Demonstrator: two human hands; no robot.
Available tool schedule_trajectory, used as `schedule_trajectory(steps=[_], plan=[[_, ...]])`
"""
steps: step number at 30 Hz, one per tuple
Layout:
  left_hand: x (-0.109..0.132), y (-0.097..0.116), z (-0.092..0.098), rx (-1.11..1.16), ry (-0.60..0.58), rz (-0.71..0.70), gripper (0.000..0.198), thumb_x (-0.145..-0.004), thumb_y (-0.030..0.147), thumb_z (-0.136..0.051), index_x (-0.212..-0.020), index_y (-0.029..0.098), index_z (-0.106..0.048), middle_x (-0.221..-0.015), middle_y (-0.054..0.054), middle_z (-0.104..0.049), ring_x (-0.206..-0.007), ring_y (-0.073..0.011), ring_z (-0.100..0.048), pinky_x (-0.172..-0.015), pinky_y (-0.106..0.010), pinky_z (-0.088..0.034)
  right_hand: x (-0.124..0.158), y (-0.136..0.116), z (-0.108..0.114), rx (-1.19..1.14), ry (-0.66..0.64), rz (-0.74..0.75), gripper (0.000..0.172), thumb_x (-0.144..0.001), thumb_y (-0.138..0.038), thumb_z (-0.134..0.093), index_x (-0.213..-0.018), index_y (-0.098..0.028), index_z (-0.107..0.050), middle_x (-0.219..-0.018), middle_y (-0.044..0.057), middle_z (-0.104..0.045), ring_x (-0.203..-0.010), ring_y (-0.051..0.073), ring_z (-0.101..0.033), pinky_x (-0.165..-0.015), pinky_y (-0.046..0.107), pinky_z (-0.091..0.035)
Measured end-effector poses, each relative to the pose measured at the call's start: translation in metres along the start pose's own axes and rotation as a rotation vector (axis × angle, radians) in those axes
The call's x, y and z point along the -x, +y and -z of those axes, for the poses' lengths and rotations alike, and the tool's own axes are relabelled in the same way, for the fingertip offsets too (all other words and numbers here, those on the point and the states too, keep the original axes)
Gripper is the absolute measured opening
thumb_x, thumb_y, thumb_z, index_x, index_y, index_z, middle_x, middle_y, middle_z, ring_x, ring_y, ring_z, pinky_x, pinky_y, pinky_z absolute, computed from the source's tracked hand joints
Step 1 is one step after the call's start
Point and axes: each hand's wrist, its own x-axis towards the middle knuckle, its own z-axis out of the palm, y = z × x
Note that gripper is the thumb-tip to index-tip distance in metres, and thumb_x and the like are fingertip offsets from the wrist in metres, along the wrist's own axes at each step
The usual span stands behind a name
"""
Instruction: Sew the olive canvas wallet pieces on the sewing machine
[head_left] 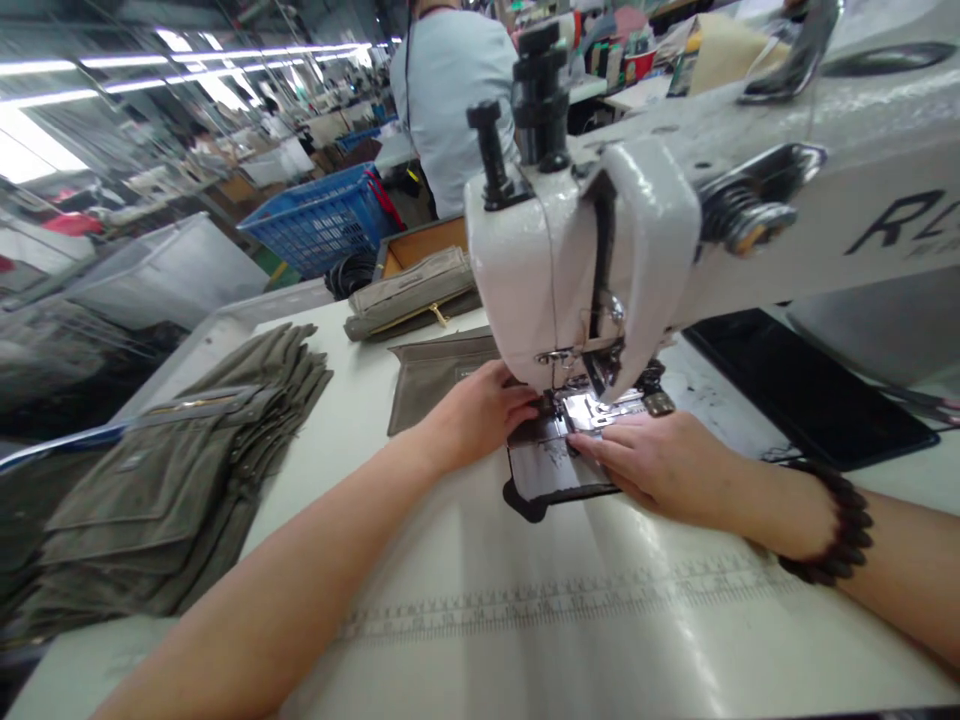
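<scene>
A white sewing machine (pixel 585 240) stands over the table, its needle area lit above a shiny metal plate (pixel 536 470). My left hand (pixel 480 415) is beside the presser foot on the left, fingers bent together over the plate's edge; what they pinch, if anything, is hidden. Just right of it, my right hand (pixel 660 462) rests near the front of the needle area, fingers pressed together, and anything under them is too small to make out. A flat olive fabric piece (pixel 427 385) lies behind my left hand, partly under the machine head.
Stacked olive fabric pieces (pixel 172 470) lie at the left. Behind are a folded piece with a gold zip (pixel 412 295), a blue crate (pixel 319 220) and a person in a light shirt (pixel 454 100). A dark phone-like slab (pixel 810 390) lies right; a ruler strip (pixel 570 595) runs along the front.
</scene>
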Motion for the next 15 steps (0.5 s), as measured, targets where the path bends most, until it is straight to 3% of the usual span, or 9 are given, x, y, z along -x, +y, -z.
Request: schedule_trajectory(steps=[3,8,11,15], plan=[[0.010,0.004,0.018,0.039,-0.154,0.146,0.023,-0.087,0.022,-0.046,-0.103,0.016,-0.061,-0.095,-0.007,-0.061,-0.086,-0.0195,-0.059,-0.077,-0.030,-0.049,0.001,0.001,0.003,-0.029,0.002,0.016,0.023,-0.081,-0.015,-0.047,-0.102,-0.016,-0.058,-0.063,0.001,-0.058,-0.054,0.014,-0.051,-0.049,0.027,-0.025],[0.031,0.043,0.035,0.106,-0.369,0.192,0.035,-0.084,0.028,-0.053,-0.117,0.015,-0.052,-0.099,-0.008,-0.058,-0.081,-0.0199,-0.061,-0.073,-0.031,-0.051,0.006,0.003,0.007,-0.067,-0.073,0.120,0.024,-0.080,-0.013,-0.047,-0.102,-0.015,-0.056,-0.063,0.000,-0.055,-0.055,0.015,-0.047,-0.050,0.029,-0.024],[0.033,0.059,0.029,0.059,-0.349,0.260,0.037,-0.084,0.032,-0.052,-0.117,0.015,-0.052,-0.099,-0.009,-0.058,-0.079,-0.0219,-0.061,-0.069,-0.035,-0.053,0.009,0.004,0.008,-0.050,-0.067,0.146,0.026,-0.080,-0.011,-0.045,-0.104,-0.014,-0.055,-0.063,0.000,-0.055,-0.055,0.015,-0.045,-0.050,0.030,-0.023],[0.032,0.063,0.014,0.009,-0.148,0.213,0.030,-0.083,0.030,-0.054,-0.107,0.012,-0.058,-0.101,-0.010,-0.056,-0.090,-0.0232,-0.057,-0.079,-0.037,-0.051,0.012,0.003,0.009,-0.073,-0.097,0.165,0.024,-0.080,-0.014,-0.046,-0.102,-0.015,-0.056,-0.063,0.000,-0.054,-0.055,0.015,-0.045,-0.049,0.031,-0.021]])
